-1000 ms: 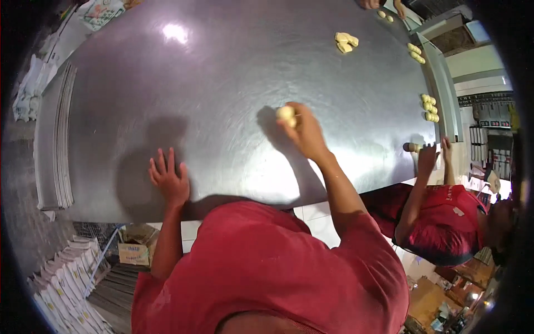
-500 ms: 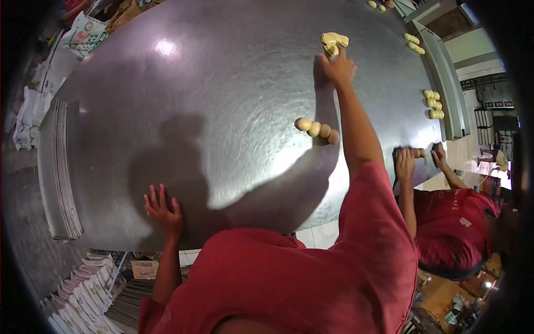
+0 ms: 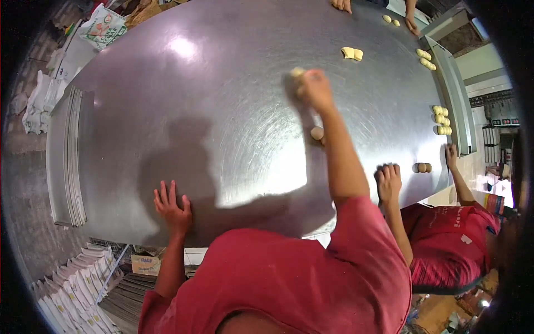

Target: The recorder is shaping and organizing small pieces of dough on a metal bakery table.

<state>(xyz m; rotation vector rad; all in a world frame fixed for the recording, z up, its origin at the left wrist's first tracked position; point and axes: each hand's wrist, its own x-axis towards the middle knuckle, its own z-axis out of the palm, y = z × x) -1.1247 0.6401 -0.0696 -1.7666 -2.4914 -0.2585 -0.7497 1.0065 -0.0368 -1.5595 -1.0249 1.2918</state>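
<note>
My left hand (image 3: pixel 173 210) lies flat on the metal table (image 3: pixel 245 100) near its front edge, fingers spread and nothing in it. Out over the middle of the table, my right hand (image 3: pixel 315 90) is closed round a piece of dough (image 3: pixel 297 73), whose pale end pokes out past the fingers; both are smeared by motion. To the right of that hand lie pale, cut dough pieces (image 3: pixel 352 54), side by side. A smooth dough ball (image 3: pixel 317 133) shows beside my right forearm, which hides most of the others by it.
At the right, a co-worker's hand (image 3: pixel 389 181) rests near a pair of dough balls (image 3: pixel 424 167). Clusters of dough balls (image 3: pixel 441 119) line the right side by a metal ledge. Another person's hands (image 3: pixel 342 5) reach in at the far edge. Stacked trays (image 3: pixel 72 158) stand at the left.
My right hand has come away from the cut dough, moving left and nearer with one piece. Two pieces stay behind. The view has shifted slightly; my left hand stays on the table.
</note>
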